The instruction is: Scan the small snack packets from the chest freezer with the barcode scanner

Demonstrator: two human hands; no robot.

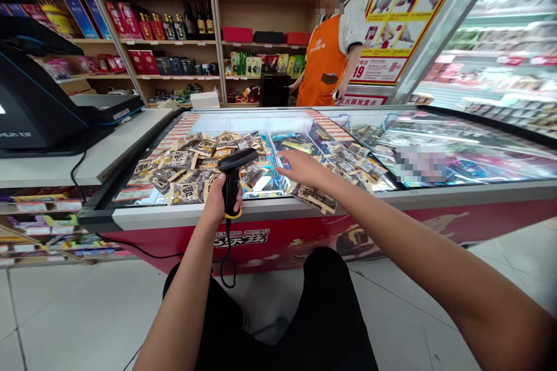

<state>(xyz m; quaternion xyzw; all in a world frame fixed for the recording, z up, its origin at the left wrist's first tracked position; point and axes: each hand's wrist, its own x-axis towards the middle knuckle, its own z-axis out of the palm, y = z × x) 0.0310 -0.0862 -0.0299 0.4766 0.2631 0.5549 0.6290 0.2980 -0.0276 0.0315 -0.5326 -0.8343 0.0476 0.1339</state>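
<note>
My left hand (pixel 216 200) is wrapped round the handle of a black barcode scanner (pixel 235 174), whose head points up and to the right and whose cord hangs down. My right hand (pixel 300 167) reaches over the freezer top from the right, fingers stretched out and apart, with nothing visible in it. A heap of small snack packets (pixel 185 162) with brown print lies on the glass left of the scanner. More packets (pixel 348 159) lie to the right of my right hand, and some packets (pixel 313 196) under my right wrist stick out over the front edge.
The chest freezer (pixel 152 219) with a red front stands before my knees. At left is a counter (pixel 108 153) with a black checkout machine (pixel 35 87). A person in an orange apron (pixel 324 58) stands behind the freezer. Shelves (pixel 174 40) of boxes and bottles line the back.
</note>
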